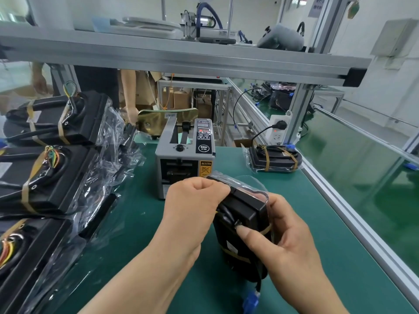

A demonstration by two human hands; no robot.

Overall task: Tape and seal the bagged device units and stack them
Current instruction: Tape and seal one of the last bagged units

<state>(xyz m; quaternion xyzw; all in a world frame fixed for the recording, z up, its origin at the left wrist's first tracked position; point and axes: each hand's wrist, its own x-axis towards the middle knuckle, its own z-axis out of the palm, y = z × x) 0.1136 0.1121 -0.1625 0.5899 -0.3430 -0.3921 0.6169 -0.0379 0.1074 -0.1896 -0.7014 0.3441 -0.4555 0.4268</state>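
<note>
Bagged unit (244,214) sits center-low in frame, held upright just above the green mat (140,223), in front of the tape dispenser (184,155). L hand (195,205) is fisted at the unit's top left edge, fingers curled in on the bag film or top corner; can't tell which exactly. R hand (292,243) wraps the right side, fingers hidden behind and thumb pressed flat on the front face.

Handling (judgement): black body looks rigid and fairly dense, so it won't flex. The clear film is loose, slick and crinkly, so it prob slides over the casing. Cable w/ blue plug (250,302) dangles below and may snag. Best hold is the hard sides thru the bag, not the film flap or cable.

Other bagged units (49,177) are piled at frame left, one more (273,158) at mid right.
</note>
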